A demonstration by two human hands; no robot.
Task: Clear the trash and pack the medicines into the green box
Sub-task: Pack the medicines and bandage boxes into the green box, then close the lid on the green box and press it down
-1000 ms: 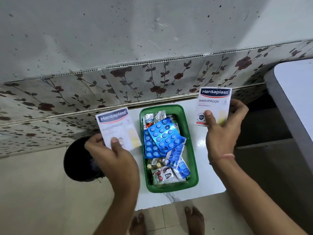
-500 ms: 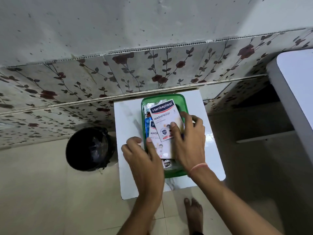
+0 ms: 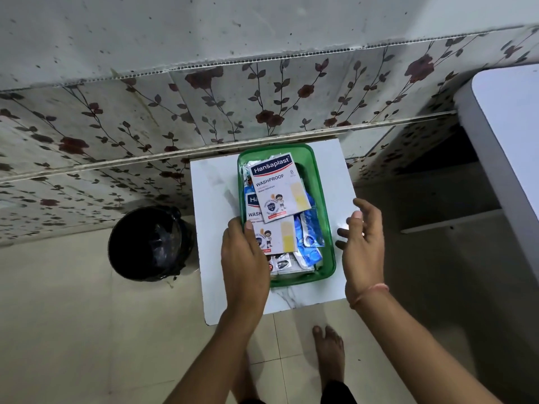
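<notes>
On the counter: a small white marble-look counter (image 3: 215,199) stands against a tiled wall; the green box (image 3: 320,199) sits on it, toward the wall side.
Surroundings: a black bin (image 3: 148,243) lined with a dark bag stands on the floor just left of the counter; a white ledge (image 3: 507,135) runs along the right edge; the wall tiles (image 3: 204,112) carry a red rose and vine pattern; one bare foot (image 3: 329,351) shows on the pale floor tiles below.
In the way: nothing lies between the right hand and the box; the left hand covers the box's near left corner.
Green box: translucent green, rectangular, with rounded corners, filled to about rim level.
Contents: two white Hansaplast plaster packs on top, the upper pack (image 3: 278,188) tilted and overlapping the lower pack (image 3: 277,234); blue blister strips (image 3: 309,252) and foil sachets (image 3: 280,263) show beneath (small print unreadable).
Left hand (image 3: 243,258): palm down on the box's left rim, thumb pressed on the lower pack's edge, fingers partly curled; not gripping anything that can be seen.
Right hand (image 3: 361,246): empty, fingers spread and loosely bent, held just beside the box's right wall without touching it; a thin reddish thread circles the wrist.
</notes>
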